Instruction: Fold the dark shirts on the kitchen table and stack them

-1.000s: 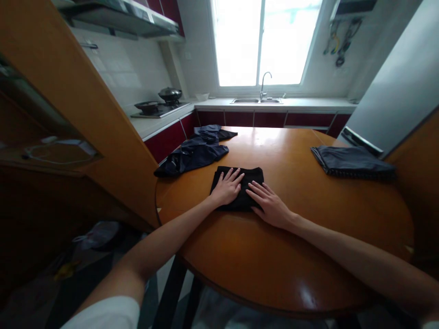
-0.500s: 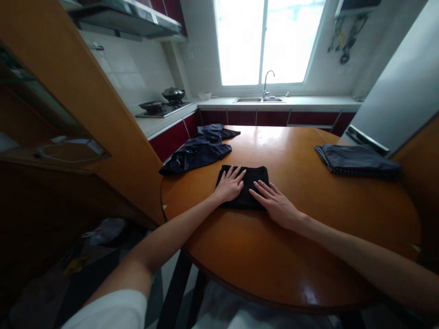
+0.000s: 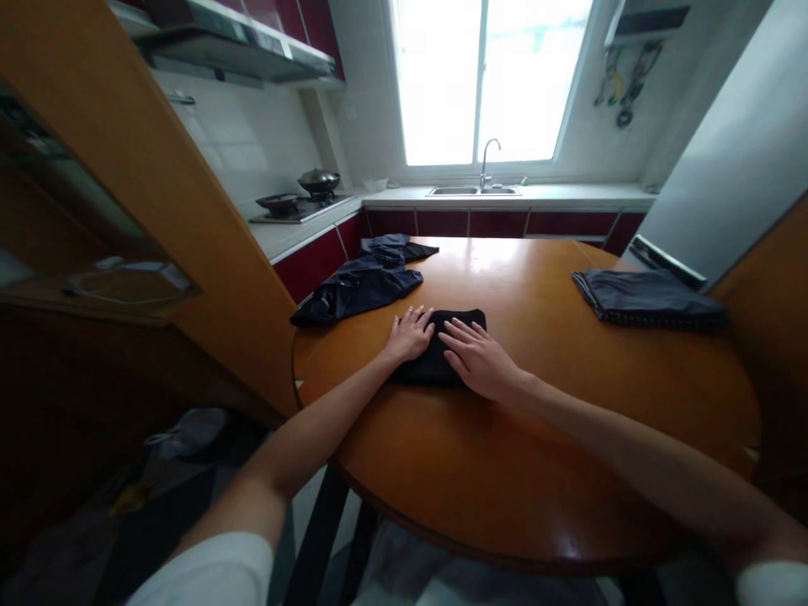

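A black garment (image 3: 435,364), folded into a compact rectangle, lies flat on the wooden table (image 3: 536,471). My left hand (image 3: 410,334) rests on its left side, fingers stretched out and pointing away from me. On its right half lies my right hand (image 3: 481,358), palm down with the fingers spread. Neither hand grips the cloth. Parts of the garment are hidden under both hands, so its exact kind cannot be told.
Crumpled dark clothing (image 3: 372,278) lies at the table's far left edge. A folded stack of grey garments (image 3: 647,296) sits at the right. Beyond are a stove with pans (image 3: 319,181), a sink (image 3: 473,191) and a fridge (image 3: 707,151). A wooden cabinet (image 3: 233,311) stands left.
My right hand has moved left and slightly forward over the black garment. My left hand has shifted a little toward its left edge. The camera view has tilted slightly.
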The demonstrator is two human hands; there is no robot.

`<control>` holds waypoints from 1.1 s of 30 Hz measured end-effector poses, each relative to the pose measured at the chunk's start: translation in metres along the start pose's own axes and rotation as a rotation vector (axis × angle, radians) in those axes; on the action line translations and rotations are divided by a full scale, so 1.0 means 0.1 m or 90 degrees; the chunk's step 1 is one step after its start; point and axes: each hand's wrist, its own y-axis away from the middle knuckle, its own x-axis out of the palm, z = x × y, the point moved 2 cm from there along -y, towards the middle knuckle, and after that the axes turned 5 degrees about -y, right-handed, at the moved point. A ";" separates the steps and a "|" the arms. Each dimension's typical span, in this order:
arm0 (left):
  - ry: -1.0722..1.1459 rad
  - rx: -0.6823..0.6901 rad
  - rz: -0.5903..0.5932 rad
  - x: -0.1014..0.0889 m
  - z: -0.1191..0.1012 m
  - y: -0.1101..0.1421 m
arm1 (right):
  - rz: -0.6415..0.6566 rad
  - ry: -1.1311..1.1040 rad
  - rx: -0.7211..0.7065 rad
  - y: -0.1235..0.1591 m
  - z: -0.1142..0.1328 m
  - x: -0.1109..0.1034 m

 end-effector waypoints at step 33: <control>0.149 -0.111 0.011 0.00 0.35 -0.14 | 0.000 -0.030 0.265 -0.10 -0.67 0.24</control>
